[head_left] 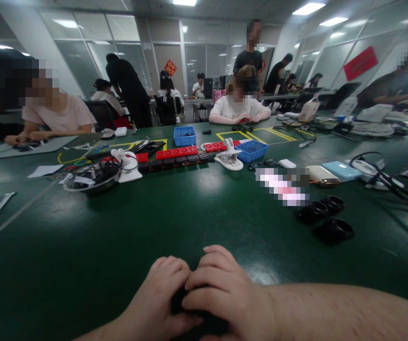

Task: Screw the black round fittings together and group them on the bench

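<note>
Both my hands rest together on the green table (175,222) at the bottom middle of the view. My left hand (157,298) and my right hand (221,289) are curled around a small black object (180,303), which shows only as a dark patch between the fingers. Its shape is mostly hidden. Three black ring-shaped parts (326,218) lie on the table ahead and to the right of my right hand, out of its reach.
Red power strips (177,154), white clamps (229,158), two blue bins (185,136) and a round dish of cables (92,177) stand mid-table. Phones and cases (331,173) and black cables (395,182) lie at right. Several people sit or stand across the table and beyond.
</note>
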A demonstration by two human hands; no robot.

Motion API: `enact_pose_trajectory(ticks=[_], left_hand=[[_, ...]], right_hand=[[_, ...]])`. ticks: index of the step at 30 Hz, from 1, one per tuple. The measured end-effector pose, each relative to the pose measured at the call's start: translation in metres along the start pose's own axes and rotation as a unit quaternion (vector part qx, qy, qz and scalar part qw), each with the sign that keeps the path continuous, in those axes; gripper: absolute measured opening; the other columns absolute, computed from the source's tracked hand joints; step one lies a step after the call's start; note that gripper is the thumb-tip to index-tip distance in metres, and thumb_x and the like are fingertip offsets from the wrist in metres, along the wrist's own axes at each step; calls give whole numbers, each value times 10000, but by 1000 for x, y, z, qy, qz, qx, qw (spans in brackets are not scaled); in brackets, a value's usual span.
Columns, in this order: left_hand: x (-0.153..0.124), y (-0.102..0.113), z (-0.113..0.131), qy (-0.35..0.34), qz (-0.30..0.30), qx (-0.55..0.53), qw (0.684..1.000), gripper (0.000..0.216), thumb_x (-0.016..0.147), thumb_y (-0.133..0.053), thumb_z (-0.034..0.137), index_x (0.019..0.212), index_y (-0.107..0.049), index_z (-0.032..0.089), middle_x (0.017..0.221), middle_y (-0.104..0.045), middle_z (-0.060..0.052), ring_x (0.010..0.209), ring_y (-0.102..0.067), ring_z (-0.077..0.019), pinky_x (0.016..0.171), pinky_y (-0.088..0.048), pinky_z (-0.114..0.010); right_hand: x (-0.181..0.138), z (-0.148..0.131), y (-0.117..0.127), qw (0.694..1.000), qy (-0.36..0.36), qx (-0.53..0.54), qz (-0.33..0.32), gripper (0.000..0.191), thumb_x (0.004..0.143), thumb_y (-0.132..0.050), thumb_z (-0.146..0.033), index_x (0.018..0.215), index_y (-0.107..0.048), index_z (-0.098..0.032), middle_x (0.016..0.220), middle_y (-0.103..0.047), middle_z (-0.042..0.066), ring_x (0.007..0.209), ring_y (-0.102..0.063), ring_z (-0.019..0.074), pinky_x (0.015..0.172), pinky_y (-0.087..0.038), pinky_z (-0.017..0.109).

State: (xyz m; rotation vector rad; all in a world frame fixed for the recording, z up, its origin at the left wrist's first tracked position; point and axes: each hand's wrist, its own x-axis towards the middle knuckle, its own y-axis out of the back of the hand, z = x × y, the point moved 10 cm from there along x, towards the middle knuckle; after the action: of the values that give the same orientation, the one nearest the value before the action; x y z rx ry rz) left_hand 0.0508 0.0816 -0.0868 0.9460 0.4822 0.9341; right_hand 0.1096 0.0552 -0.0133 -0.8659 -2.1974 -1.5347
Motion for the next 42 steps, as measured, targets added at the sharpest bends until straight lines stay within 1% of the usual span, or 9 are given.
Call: enact_pose_trajectory(ticks=[3, 6, 13, 20, 30, 32, 35, 39, 42], left_hand=[[-1, -1, -2, -2, 3, -6, 1000, 323, 661, -709, 392, 867, -549, 202, 844, -550, -15, 777, -497, -214, 713, -373, -354], [0, -2, -1, -6, 0, -9, 1000, 309, 666, -691, 424, 821, -546, 200, 812, -538, -9, 752, -493, -209, 701, -371, -350], [2, 1, 4, 3, -16, 5, 1000, 156, 669, -657, 266, 749, -539, 204, 791, -523, 10, 749, -475, -186, 688, -359, -323], [3, 0, 9, -23, -24, 2, 999, 232, 678, -683, 401, 780, -586, 217, 819, -543, 4, 766, -490, -195, 689, -357, -331], [4, -1, 9, -30, -24, 14, 999, 231, 689, -646, 381, 846, -593, 219, 802, -531, -12, 733, -485, -203, 678, -373, -354], [3, -5, 5, -29, -27, 17, 999, 255, 694, -650, 369, 887, -583, 217, 834, -538, -18, 760, -486, -209, 702, -371, -368], [2, -8, 0, -21, -28, 15, 999, 321, 667, -681, 371, 928, -570, 220, 865, -546, -16, 788, -487, -215, 733, -365, -383], [1, -6, 0, -14, -36, -2, 999, 356, 665, -700, 430, 943, -572, 246, 875, -549, 0, 789, -484, -207, 710, -362, -350], [2, -4, 4, -20, -41, -6, 999, 285, 689, -690, 395, 897, -573, 240, 858, -547, 5, 777, -478, -194, 705, -353, -334]], right_hand=[[-1, 20, 1, 994, -97, -22, 35, 491, 792, -413, -584, 962, -539, -141, 858, -580, 65, 791, -472, 177, 742, -357, 362], [-3, 27, -13, 991, -120, -56, -1, 396, 755, -479, -539, 849, -560, -163, 774, -553, 40, 743, -445, 174, 717, -339, 365], [2, 17, -27, 995, -61, 6, -82, 245, 684, -474, -265, 881, -583, -169, 810, -601, 25, 788, -461, 160, 742, -361, 328], [2, 0, -29, 990, 38, 82, -111, 128, 690, -438, -198, 723, -561, -187, 796, -648, -36, 869, -494, 135, 860, -327, 335], [-2, -16, -29, 983, 118, 42, -131, 111, 769, -496, -236, 719, -590, -200, 933, -669, -75, 1181, -383, 164, 1090, -64, 413], [-2, -16, -23, 986, 109, 26, -124, 148, 796, -487, -264, 860, -607, -207, 1074, -633, -61, 1218, -344, 174, 1089, -18, 440], [1, -12, -9, 994, 65, -6, -87, 280, 859, -432, -330, 1069, -555, -192, 1193, -556, 17, 1177, -377, 171, 1066, -115, 425], [1, 7, 7, 999, -46, -2, 26, 474, 834, -403, -519, 1047, -533, -116, 963, -577, 82, 909, -476, 179, 853, -342, 365], [-1, 19, -3, 995, -98, -22, 26, 419, 795, -438, -532, 894, -565, -146, 802, -561, 49, 764, -450, 172, 730, -342, 357]])
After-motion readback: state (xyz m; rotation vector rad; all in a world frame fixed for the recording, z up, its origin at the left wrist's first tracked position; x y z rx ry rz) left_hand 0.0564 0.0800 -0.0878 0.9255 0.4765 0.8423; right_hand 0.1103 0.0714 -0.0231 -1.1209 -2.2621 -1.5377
